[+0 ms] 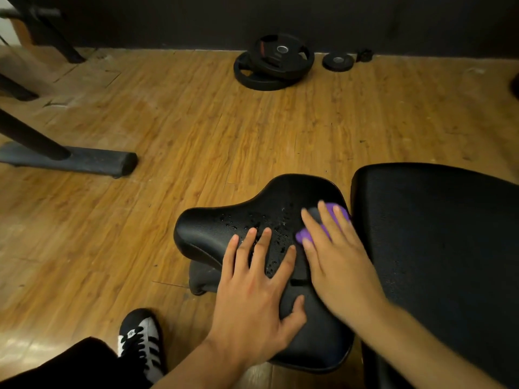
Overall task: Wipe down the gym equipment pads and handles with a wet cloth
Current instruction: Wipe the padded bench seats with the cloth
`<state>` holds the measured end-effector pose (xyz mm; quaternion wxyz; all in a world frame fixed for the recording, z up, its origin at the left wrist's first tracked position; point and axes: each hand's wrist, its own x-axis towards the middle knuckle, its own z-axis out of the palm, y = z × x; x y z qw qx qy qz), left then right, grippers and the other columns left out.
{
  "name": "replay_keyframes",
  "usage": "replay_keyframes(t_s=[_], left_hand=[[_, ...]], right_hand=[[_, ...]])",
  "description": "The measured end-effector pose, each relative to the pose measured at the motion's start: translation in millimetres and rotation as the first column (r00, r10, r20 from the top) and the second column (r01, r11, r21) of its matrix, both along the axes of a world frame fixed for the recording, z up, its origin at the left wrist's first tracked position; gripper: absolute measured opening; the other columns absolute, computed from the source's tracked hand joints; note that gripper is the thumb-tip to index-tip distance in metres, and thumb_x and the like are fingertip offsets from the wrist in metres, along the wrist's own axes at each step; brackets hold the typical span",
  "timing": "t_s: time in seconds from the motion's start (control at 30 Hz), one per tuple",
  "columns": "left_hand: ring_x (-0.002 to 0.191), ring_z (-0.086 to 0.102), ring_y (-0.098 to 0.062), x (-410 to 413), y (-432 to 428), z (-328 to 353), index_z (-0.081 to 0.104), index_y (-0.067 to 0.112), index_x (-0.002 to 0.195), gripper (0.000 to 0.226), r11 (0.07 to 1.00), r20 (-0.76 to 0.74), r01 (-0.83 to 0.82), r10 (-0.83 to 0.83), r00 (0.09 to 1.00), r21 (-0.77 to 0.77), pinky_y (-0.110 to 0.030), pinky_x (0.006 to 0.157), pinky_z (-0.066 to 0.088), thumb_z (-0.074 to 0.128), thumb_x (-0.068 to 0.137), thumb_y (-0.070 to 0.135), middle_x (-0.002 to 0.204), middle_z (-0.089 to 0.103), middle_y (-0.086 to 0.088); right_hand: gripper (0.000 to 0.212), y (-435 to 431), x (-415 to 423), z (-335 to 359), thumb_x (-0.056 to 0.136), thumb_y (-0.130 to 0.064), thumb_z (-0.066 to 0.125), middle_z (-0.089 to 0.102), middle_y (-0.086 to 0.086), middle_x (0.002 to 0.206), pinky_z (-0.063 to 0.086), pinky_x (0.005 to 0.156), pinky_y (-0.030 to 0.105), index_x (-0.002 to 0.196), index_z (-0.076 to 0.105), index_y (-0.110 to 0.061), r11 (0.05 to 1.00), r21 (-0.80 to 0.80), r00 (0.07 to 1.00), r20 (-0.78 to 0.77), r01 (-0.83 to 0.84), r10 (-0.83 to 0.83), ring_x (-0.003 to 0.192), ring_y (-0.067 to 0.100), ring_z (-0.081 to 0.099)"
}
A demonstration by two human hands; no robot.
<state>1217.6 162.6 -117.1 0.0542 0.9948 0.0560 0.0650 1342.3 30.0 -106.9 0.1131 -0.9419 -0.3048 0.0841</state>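
A black padded seat of a gym bench fills the lower middle of the head view, with water drops on its top. My left hand lies flat on the near part of the seat, fingers spread, holding nothing. My right hand presses a purple cloth onto the seat's right side, fingers laid over it. The cloth shows only between and beyond the fingers. A larger black back pad lies right of the seat, apart from it by a narrow gap.
Black weight plates and a smaller plate lie on the wooden floor by the dark back wall. A machine's black foot bar and frame tubes stand at the left. My shoe is on the floor left of the seat.
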Motion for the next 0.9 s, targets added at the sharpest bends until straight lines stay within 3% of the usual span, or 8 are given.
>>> replay_keyframes(t_s=[0.17, 0.43, 0.53, 0.6, 0.7, 0.77, 0.83, 0.9], left_hand=[[0.150, 0.034, -0.041, -1.7, -0.7, 0.6, 0.052, 0.025, 0.152, 0.071, 0.999, 0.004, -0.008, 0.008, 1.000, 0.031, -0.056, 0.122, 0.021, 0.051, 0.091, 0.060, 0.159, 0.042, -0.022], [0.148, 0.037, -0.042, -1.1, 0.3, -2.3, 0.057, 0.025, 0.148, 0.067, 1.000, 0.031, -0.008, 0.008, 1.000, 0.022, -0.056, 0.122, 0.021, 0.052, 0.089, 0.058, 0.157, 0.044, -0.022], [0.148, 0.036, -0.041, -1.5, 0.6, -2.6, 0.057, 0.025, 0.149, 0.067, 1.000, 0.041, -0.009, 0.008, 0.999, 0.014, -0.055, 0.123, 0.021, 0.051, 0.090, 0.056, 0.158, 0.044, -0.021], [0.149, 0.035, -0.040, -0.8, -0.5, -2.0, 0.055, 0.025, 0.150, 0.067, 0.999, 0.038, -0.013, 0.012, 0.999, 0.034, -0.055, 0.123, 0.020, 0.050, 0.091, 0.056, 0.158, 0.043, -0.021], [0.150, 0.034, -0.040, -0.5, -2.6, -1.3, 0.054, 0.024, 0.151, 0.066, 0.998, 0.046, -0.024, 0.021, 0.999, 0.057, -0.054, 0.124, 0.020, 0.049, 0.093, 0.055, 0.158, 0.043, -0.021], [0.150, 0.033, -0.039, -1.4, -2.6, -2.9, 0.054, 0.024, 0.151, 0.065, 0.998, 0.053, -0.023, 0.020, 0.998, 0.051, -0.053, 0.125, 0.019, 0.050, 0.093, 0.054, 0.158, 0.043, -0.020], [0.150, 0.034, -0.039, -2.3, -1.9, -2.8, 0.055, 0.024, 0.150, 0.065, 0.999, 0.064, -0.023, 0.021, 0.998, 0.033, -0.053, 0.126, 0.017, 0.050, 0.093, 0.054, 0.156, 0.045, -0.020], [0.150, 0.035, -0.039, -1.9, -1.5, -3.2, 0.056, 0.024, 0.149, 0.064, 0.999, 0.070, -0.022, 0.020, 0.997, 0.024, -0.053, 0.126, 0.017, 0.050, 0.093, 0.054, 0.155, 0.046, -0.020]], right_hand=[[0.042, 70.0, 106.1, -14.8, 0.109, -0.038, 0.028, 0.054, 0.010, 0.143, 0.042, 0.099, 0.040, 0.140, 0.051, -0.021, 0.977, 0.123, 0.985, -0.024, 0.173, -0.171, 0.131, 0.031, 0.050], [0.067, -2.6, -5.5, -3.8, 0.102, -0.050, 0.007, 0.010, 0.009, 0.170, 0.013, 0.128, 0.042, 0.163, 0.018, -0.024, 0.998, 0.057, 1.000, -0.015, 0.018, -0.017, 0.158, 0.028, 0.001], [0.061, 24.0, 38.2, -17.2, 0.107, -0.046, 0.011, 0.026, 0.016, 0.165, 0.021, 0.125, 0.045, 0.160, 0.030, -0.020, 0.991, 0.097, 0.993, 0.065, 0.095, -0.102, 0.154, 0.034, 0.018], [0.049, 50.9, 89.2, -19.3, 0.110, -0.039, 0.022, 0.045, 0.017, 0.150, 0.040, 0.104, 0.043, 0.149, 0.041, -0.018, 0.962, 0.136, 0.970, -0.087, 0.236, -0.226, 0.137, 0.037, 0.043], [0.043, 65.8, 121.1, -14.8, 0.110, -0.039, 0.026, 0.055, 0.014, 0.136, 0.041, 0.078, 0.040, 0.143, 0.043, -0.018, 0.941, 0.097, 0.941, -0.133, 0.324, -0.311, 0.115, 0.036, 0.057], [0.050, 48.7, 87.1, -16.4, 0.110, -0.039, 0.025, 0.042, 0.014, 0.154, 0.044, 0.099, 0.042, 0.156, 0.031, -0.020, 0.969, 0.055, 0.970, -0.041, 0.242, -0.240, 0.136, 0.035, 0.045], [0.057, 17.4, 30.8, -13.9, 0.109, -0.040, 0.020, 0.020, 0.009, 0.169, 0.021, 0.126, 0.039, 0.163, 0.016, -0.022, 0.996, 0.078, 0.997, 0.046, 0.052, -0.056, 0.157, 0.028, 0.015], [0.058, -8.3, -3.9, -12.3, 0.108, -0.045, 0.012, 0.011, 0.002, 0.170, 0.009, 0.128, 0.040, 0.163, 0.011, -0.026, 0.989, 0.071, 0.990, 0.067, -0.126, 0.121, 0.158, 0.020, 0.003]])
